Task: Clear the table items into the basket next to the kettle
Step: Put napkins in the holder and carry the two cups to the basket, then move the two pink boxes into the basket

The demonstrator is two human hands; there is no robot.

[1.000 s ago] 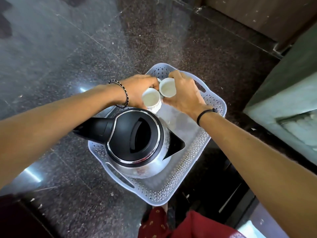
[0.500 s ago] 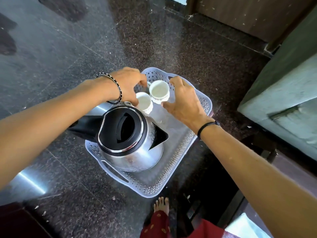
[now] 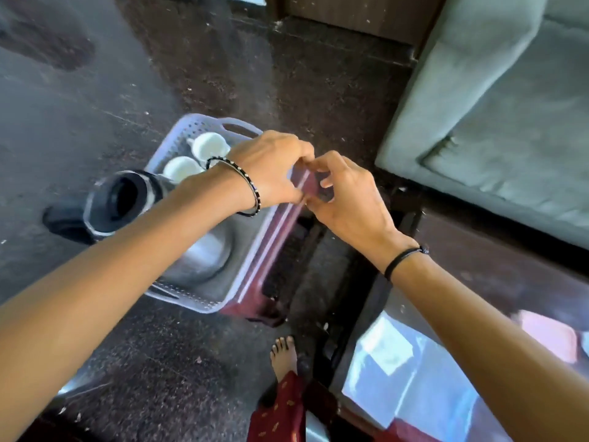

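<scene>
The pale grey perforated basket sits on a maroon stool. It holds the steel kettle with its black lid at the left. Two white cups stand side by side in the far corner, one cup behind the other cup. My left hand and my right hand meet fingertip to fingertip over the basket's right rim. The fingers of both are curled and I see nothing in them. Motion blur softens the fingers.
Dark speckled stone floor surrounds the stool. A grey sofa fills the upper right. A glass-topped table with a dark frame lies at the lower right, a pink item on it. My bare foot stands beside the table.
Both hands have let go of the two cups, which now stand in the basket's far corner. The hands drew back to the right rim. My view has swung right.
</scene>
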